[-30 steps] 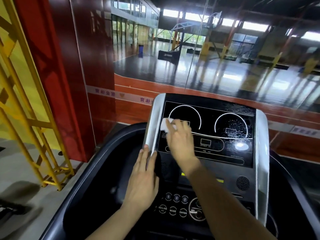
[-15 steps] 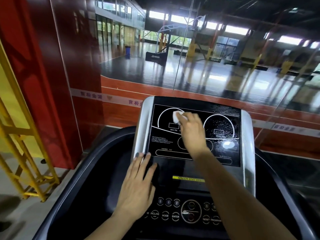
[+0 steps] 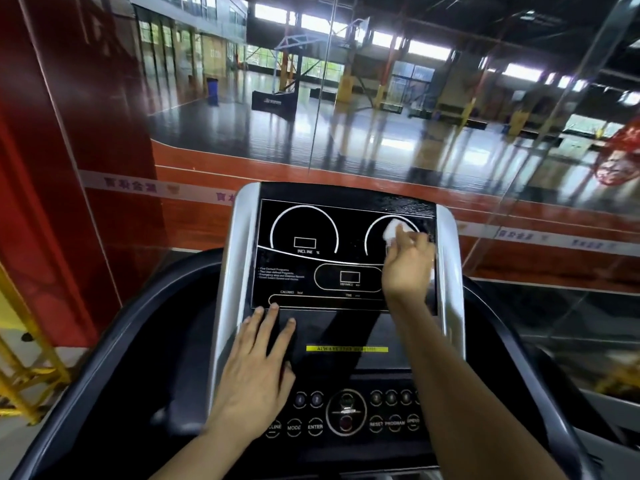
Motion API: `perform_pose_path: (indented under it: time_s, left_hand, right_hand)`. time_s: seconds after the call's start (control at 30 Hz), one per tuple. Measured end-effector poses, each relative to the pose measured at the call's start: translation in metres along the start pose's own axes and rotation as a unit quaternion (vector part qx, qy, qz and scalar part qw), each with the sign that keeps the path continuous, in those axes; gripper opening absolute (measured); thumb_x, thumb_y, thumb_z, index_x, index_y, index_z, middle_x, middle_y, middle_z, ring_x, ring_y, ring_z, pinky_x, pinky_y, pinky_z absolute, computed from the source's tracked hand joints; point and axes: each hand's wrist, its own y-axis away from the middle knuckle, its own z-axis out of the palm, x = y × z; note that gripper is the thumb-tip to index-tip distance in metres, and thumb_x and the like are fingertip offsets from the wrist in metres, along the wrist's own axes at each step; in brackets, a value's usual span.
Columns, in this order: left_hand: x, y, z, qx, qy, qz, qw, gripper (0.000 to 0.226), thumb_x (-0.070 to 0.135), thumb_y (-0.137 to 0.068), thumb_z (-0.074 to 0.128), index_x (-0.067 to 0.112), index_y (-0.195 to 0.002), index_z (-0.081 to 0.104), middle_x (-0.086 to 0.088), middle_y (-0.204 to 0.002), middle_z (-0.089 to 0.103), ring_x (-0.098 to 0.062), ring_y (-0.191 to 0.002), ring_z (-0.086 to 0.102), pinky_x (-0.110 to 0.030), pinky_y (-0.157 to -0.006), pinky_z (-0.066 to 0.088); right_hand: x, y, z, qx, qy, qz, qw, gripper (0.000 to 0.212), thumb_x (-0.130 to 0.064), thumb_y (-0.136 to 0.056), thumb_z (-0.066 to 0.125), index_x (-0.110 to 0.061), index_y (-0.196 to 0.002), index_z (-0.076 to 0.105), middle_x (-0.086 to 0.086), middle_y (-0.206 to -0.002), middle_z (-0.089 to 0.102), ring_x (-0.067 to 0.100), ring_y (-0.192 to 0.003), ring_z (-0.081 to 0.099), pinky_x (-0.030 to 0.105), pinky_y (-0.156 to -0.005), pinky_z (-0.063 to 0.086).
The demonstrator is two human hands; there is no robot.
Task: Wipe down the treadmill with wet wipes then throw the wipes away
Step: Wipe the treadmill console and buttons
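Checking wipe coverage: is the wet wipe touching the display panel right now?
Touching. The head view shows the right hand pressing the white wet wipe flat against the black display panel, at the right-hand dial, with no gap showing.

Bare forearms, no sleeves
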Motion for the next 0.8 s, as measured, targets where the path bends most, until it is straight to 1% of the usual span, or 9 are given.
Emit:
perform_pose_path:
  time_s: [0.07, 0.17, 0.27, 0.33, 0.4, 0.53, 0.63, 0.7, 0.8]
  left_hand:
    - [0.005, -0.001, 0.003, -0.009, -0.007, -0.013, 1.000, 0.067, 0.035, -0.090, 0.053, 0.018, -0.154, 0.040, -0.011, -0.166, 0.021, -0.031, -0.155, 0.013, -0.044, -0.122, 0.012]
    - [0.014, -0.004, 0.004, -0.018, -0.016, -0.039, 0.999, 0.073, 0.032, -0.084, 0.067, 0.016, -0.151, 0.043, -0.014, -0.165, 0.022, -0.034, -0.154, 0.016, -0.047, -0.121, 0.012]
    - [0.026, -0.007, 0.003, -0.010, -0.021, -0.022, 0.999, 0.074, 0.028, -0.083, 0.068, 0.017, -0.151, 0.042, -0.012, -0.164, 0.025, -0.034, -0.152, 0.021, -0.049, -0.121, 0.014]
    - [0.036, -0.008, 0.006, -0.009, -0.027, -0.004, 1.000, 0.069, 0.032, -0.088, 0.054, 0.020, -0.155, 0.037, -0.010, -0.166, 0.022, -0.033, -0.153, 0.018, -0.049, -0.122, 0.014]
    - [0.049, -0.010, 0.009, -0.011, -0.027, 0.000, 1.000, 0.066, 0.036, -0.091, 0.041, 0.023, -0.155, 0.036, -0.009, -0.166, 0.022, -0.032, -0.154, 0.018, -0.049, -0.122, 0.013]
    - [0.076, -0.010, 0.020, -0.028, -0.036, 0.006, 0.999, 0.064, 0.038, -0.093, 0.039, 0.026, -0.156, 0.036, -0.009, -0.166, 0.024, -0.031, -0.154, 0.017, -0.049, -0.122, 0.013]
    - [0.086, -0.008, 0.029, -0.035, -0.042, -0.009, 0.998, 0.063, 0.039, -0.094, 0.040, 0.026, -0.155, 0.037, -0.010, -0.167, 0.019, -0.031, -0.155, 0.014, -0.050, -0.122, 0.014]
    - [0.091, -0.008, 0.031, -0.036, -0.049, -0.021, 0.998, 0.063, 0.041, -0.094, 0.039, 0.026, -0.155, 0.037, -0.010, -0.168, 0.015, -0.031, -0.156, 0.010, -0.050, -0.122, 0.013]
    - [0.095, -0.009, 0.033, -0.039, -0.060, -0.032, 0.997, 0.062, 0.043, -0.094, 0.040, 0.026, -0.155, 0.038, -0.010, -0.168, 0.015, -0.031, -0.156, 0.009, -0.050, -0.122, 0.013]
  right_hand:
    - [-0.034, 0.016, 0.004, -0.039, -0.002, -0.061, 0.997, 0.037, -0.007, -0.095, 0.057, -0.013, -0.131, 0.063, 0.015, -0.117, 0.059, 0.034, -0.103, 0.051, 0.045, -0.087, 0.049]
    - [-0.075, 0.046, 0.011, -0.059, -0.031, -0.224, 0.972, 0.040, 0.004, -0.077, 0.070, -0.011, -0.114, 0.070, 0.013, -0.107, 0.066, 0.032, -0.096, 0.059, 0.043, -0.080, 0.055]
    - [-0.069, 0.047, 0.013, -0.089, -0.052, -0.278, 0.955, 0.047, 0.005, -0.077, 0.069, -0.014, -0.121, 0.069, 0.010, -0.116, 0.065, 0.031, -0.104, 0.059, 0.041, -0.084, 0.052]
    - [-0.046, 0.034, 0.008, -0.089, -0.033, -0.261, 0.961, 0.047, 0.003, -0.079, 0.069, -0.015, -0.123, 0.069, 0.011, -0.121, 0.065, 0.031, -0.109, 0.060, 0.040, -0.084, 0.055]
    - [-0.015, 0.016, -0.005, -0.091, -0.020, -0.188, 0.978, 0.043, 0.001, -0.085, 0.063, -0.016, -0.124, 0.069, 0.011, -0.127, 0.063, 0.031, -0.115, 0.058, 0.039, -0.086, 0.055]
    - [0.061, -0.016, -0.033, -0.080, -0.020, -0.074, 0.994, 0.038, -0.002, -0.093, 0.057, -0.015, -0.126, 0.068, 0.011, -0.131, 0.060, 0.029, -0.121, 0.052, 0.039, -0.090, 0.051]
    - [0.080, 0.000, -0.031, -0.046, -0.030, -0.101, 0.993, 0.034, -0.012, -0.094, 0.058, -0.014, -0.127, 0.068, 0.012, -0.120, 0.063, 0.031, -0.109, 0.055, 0.044, -0.083, 0.055]
    - [0.074, 0.018, -0.024, -0.050, -0.059, -0.083, 0.994, 0.037, -0.021, -0.096, 0.050, -0.014, -0.128, 0.066, 0.009, -0.117, 0.061, 0.028, -0.105, 0.053, 0.042, -0.087, 0.053]
    - [0.056, 0.054, -0.017, -0.048, -0.080, -0.109, 0.990, 0.036, -0.011, -0.092, 0.057, -0.015, -0.126, 0.068, 0.009, -0.109, 0.061, 0.027, -0.093, 0.052, 0.041, -0.079, 0.052]
